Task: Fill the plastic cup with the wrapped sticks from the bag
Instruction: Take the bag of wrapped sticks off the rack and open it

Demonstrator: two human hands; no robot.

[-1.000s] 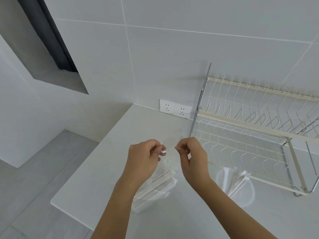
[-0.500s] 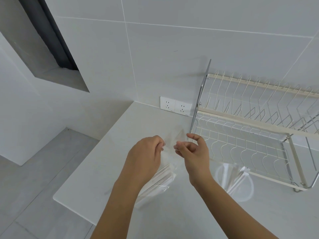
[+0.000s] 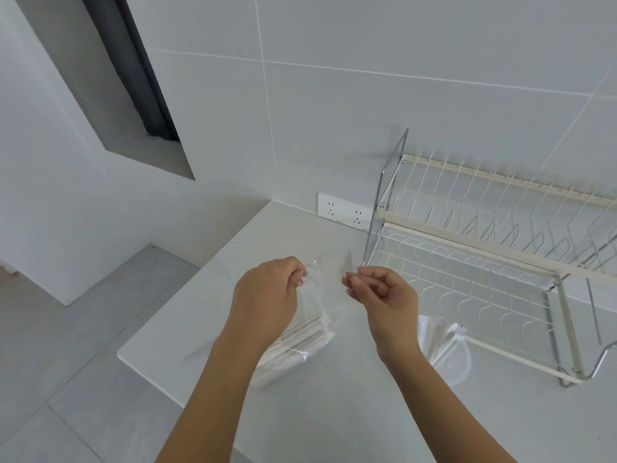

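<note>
A clear plastic bag (image 3: 325, 295) hangs above the white counter, its mouth pulled apart between my two hands. My left hand (image 3: 267, 295) pinches the bag's left top edge. My right hand (image 3: 384, 295) pinches the right top edge. A bundle of white wrapped sticks (image 3: 300, 339) lies in the lower part of the bag, partly hidden by my left wrist. To the right stands a clear plastic cup (image 3: 460, 359) with a few wrapped sticks (image 3: 434, 335) in it, partly behind my right forearm.
A wire dish rack (image 3: 484, 262) stands at the right against the tiled wall, just behind the cup. A double wall socket (image 3: 344, 212) sits at the counter's back. The counter (image 3: 350, 412) ends at the left, with grey floor below.
My hands have drawn apart, spreading the top of the bag wider. The view has shifted slightly.
</note>
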